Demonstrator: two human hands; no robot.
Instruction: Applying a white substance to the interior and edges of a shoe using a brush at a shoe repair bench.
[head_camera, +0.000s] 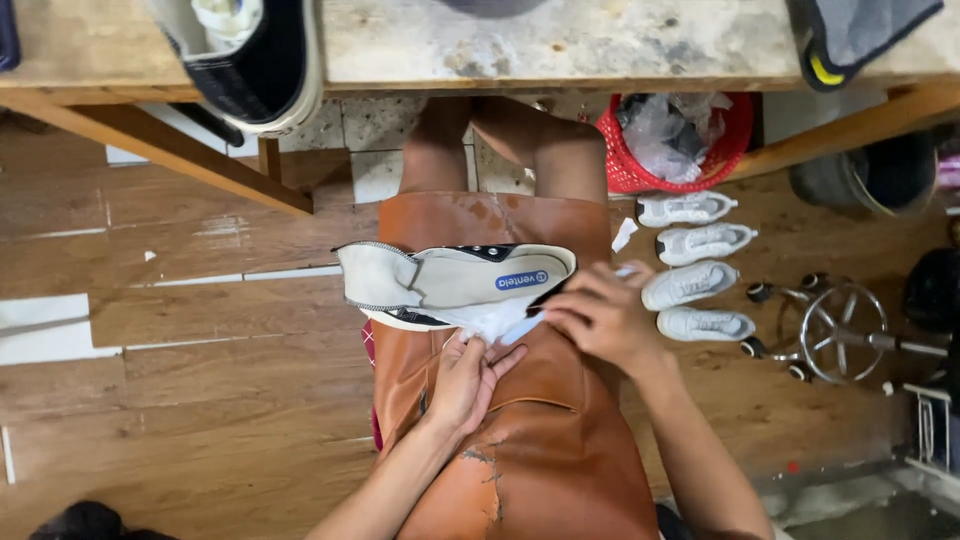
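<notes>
Both hands held on to a shoe (455, 285) that lay sideways on the person's lap. Its pale inside was turned up, and it rested on a brown leather apron (530, 440). The right hand (600, 315) had its fingers bent and pinched the shoe near its right end, where a dark edge showed. The left hand (468, 380) came up from below, and its fingers were pressed together on some white cloth or paper (492, 322) that stuck out under the shoe. I could not tell just what that white stuff was.

Four white shoes (695, 265) stood in a row on the wooden floor (200, 400), just beside the right hand. A red basket (690, 140) full of clear plastic sat behind them. A dark shoe (260, 60) hung over the edge of the worn table (560, 45) at the top.
</notes>
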